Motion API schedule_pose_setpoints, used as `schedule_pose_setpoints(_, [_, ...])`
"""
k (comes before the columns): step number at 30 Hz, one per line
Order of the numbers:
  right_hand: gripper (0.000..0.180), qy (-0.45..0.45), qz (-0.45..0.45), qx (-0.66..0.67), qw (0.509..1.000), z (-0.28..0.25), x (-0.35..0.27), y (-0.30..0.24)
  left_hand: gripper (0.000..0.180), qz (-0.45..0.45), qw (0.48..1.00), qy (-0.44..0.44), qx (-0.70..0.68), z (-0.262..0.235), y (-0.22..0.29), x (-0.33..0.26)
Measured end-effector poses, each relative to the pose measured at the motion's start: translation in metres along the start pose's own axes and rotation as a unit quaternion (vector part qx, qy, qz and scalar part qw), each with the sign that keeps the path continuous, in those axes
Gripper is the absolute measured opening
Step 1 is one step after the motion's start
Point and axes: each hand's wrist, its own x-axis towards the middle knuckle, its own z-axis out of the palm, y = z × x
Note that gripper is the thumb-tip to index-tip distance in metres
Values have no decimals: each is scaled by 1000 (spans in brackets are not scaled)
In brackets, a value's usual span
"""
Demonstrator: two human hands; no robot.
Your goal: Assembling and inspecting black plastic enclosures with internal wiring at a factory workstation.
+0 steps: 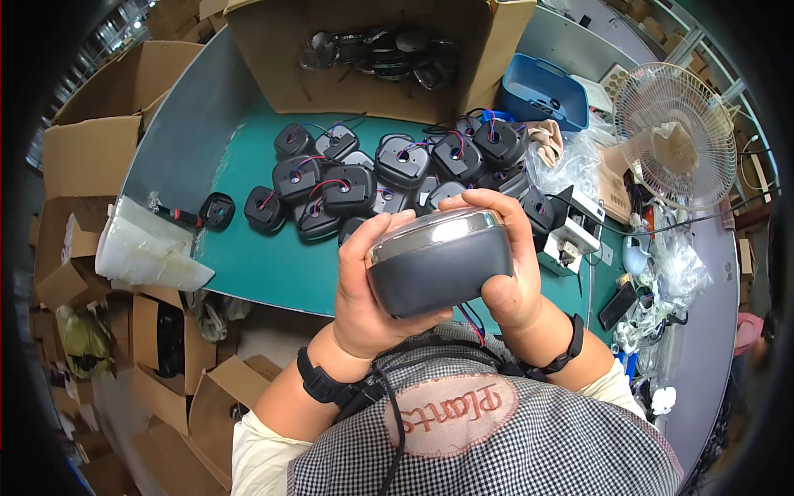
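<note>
Close to my chest I hold a rounded dark grey housing (442, 273) with a shiny chrome rim between both hands. My left hand (357, 289) wraps its left side and underside, with fingertips at the rim. My right hand (521, 285) closes round the right side, thumb low and fingers over the top edge. Red and blue wires (471, 322) hang beneath it, over my checked apron. Just beyond my hands lies a pile of similar black housings (347, 188), many showing a round hole and coloured wires. The held housing's far side is hidden.
A cardboard box (281, 83) holding dark shiny parts stands at the back of the green table (248, 273). To the right are a blue basket (529, 78), a fan (674, 136) and a power outlet box (571, 236). A white foam roll (149, 248) sits at the left edge.
</note>
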Motion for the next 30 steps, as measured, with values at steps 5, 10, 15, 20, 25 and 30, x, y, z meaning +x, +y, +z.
schedule_pose_setpoints(5, [90,43,24,37,998,2,-6,3,106,-9,998,-37,39,-4,3,4])
schedule_pose_setpoints(10, [93,42,5,0,999,2,-6,5,103,10,999,-26,23,1,1,1])
schedule_pose_setpoints(15, [92,5,-78,-63,995,-5,-4,15,102,-38,998,-37,17,-2,3,0])
schedule_pose_setpoints(20, [89,37,-75,-104,991,-4,1,15,102,-82,996,-36,24,0,9,1])
schedule_pose_setpoints(25, [88,60,-65,-154,984,-9,-3,10,100,-82,992,-34,86,3,15,0])
schedule_pose_setpoints(30, [85,9,-77,-204,976,-12,2,6,99,-31,997,-28,70,4,6,-4])
